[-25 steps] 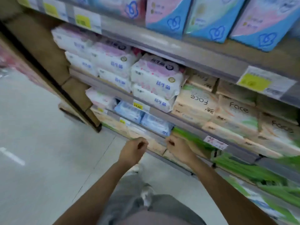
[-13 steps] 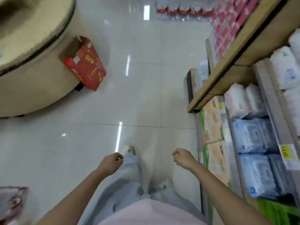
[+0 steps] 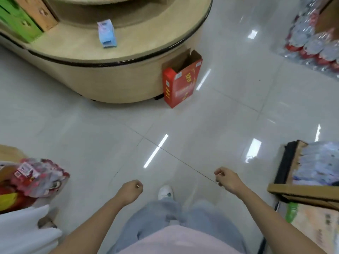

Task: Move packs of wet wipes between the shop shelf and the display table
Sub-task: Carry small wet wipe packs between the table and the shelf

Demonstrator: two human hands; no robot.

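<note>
I see one blue pack of wet wipes (image 3: 107, 33) standing upright on the lower tier of the round display table (image 3: 119, 81). It is set back from the table's black-trimmed front edge and is well apart from both hands. A red open-topped carton (image 3: 180, 83) stands on the tiled floor (image 3: 201, 125) against the table's right side. The left hand (image 3: 129, 191) and right hand (image 3: 227, 181) hang over the floor, each curled into a loose fist, gripping nothing I can make out.
</note>
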